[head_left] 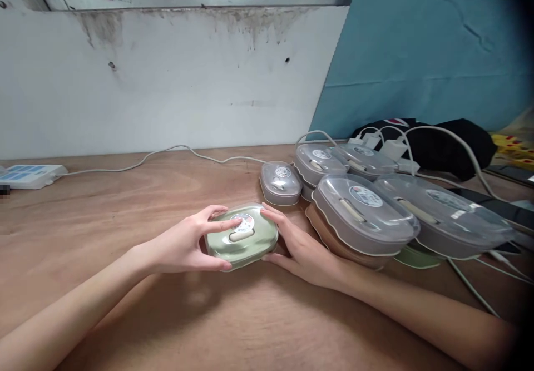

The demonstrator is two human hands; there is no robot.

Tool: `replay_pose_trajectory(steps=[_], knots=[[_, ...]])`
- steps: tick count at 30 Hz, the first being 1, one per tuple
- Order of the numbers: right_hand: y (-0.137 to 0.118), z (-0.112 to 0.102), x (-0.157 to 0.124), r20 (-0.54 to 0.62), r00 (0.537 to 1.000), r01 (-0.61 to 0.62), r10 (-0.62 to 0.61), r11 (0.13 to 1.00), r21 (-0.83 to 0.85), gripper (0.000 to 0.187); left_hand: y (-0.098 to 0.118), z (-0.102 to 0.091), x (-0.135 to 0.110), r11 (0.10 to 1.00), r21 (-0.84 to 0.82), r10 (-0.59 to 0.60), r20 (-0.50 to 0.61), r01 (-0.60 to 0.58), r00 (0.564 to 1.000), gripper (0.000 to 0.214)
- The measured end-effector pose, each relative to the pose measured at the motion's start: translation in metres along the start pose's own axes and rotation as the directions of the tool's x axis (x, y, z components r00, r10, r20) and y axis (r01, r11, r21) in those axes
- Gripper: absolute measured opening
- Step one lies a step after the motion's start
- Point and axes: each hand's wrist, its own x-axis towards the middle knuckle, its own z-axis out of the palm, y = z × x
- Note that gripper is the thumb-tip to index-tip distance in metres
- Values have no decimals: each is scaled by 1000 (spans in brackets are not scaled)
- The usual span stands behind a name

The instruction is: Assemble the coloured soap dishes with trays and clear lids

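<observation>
Between my two hands is a small green lunch box (261,237) with a clear lid, a round sticker and a pale latch on top. My left hand (200,240) grips its left side, the index finger lying across the sticker and the thumb at the near edge. From the right, my right hand (296,246) holds the other side, fingers on the far corner and thumb near the lower edge. Just behind it stands a small grey lunch box (281,184) with a similar clear lid. Whether the green box touches the table is hard to tell.
Stacked lunch boxes (367,232) crowd the right side, with another large grey box (471,237) beyond. White cables run among plugs (392,148) behind them. A power strip (33,176) lies at the far left, its cord crossing the wooden table (125,215) below a stained wall (187,93).
</observation>
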Motion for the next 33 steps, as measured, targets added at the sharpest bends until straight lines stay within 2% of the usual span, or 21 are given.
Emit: replay_pose_trajectory(steps=[9,15,18,21,25,28,30,32,33], knots=[[0,3,-1,-6,1000,-15,15,999,38,74,8,-10,4,992,-82,-90,76,97,993,71],[0,4,-1,-29,999,-44,45,998,44,73,11,-13,7,997,-9,-77,81,78,994,70],[1,4,-1,-40,998,-47,49,998,52,73,10,-9,5,997,-21,-71,84,73,994,70],[1,4,0,-47,998,-28,31,998,61,71,5,6,-2,996,-73,-43,38,45,998,69],[-2,4,0,-66,997,-34,38,997,64,67,-13,21,-4,972,-200,98,-118,-120,988,69],[-6,4,0,-50,997,-47,52,994,97,62,-39,13,6,913,-360,186,-52,-192,981,71],[-9,4,0,-41,997,-57,62,993,108,59,-59,4,17,902,-413,126,-26,-125,992,75],[-11,3,0,-39,997,-64,68,994,88,59,-75,-2,27,933,-358,-5,-115,-36,993,71],[-12,3,0,-33,997,-66,68,995,72,60,-80,-2,31,946,-323,-67,-182,5,981,67]])
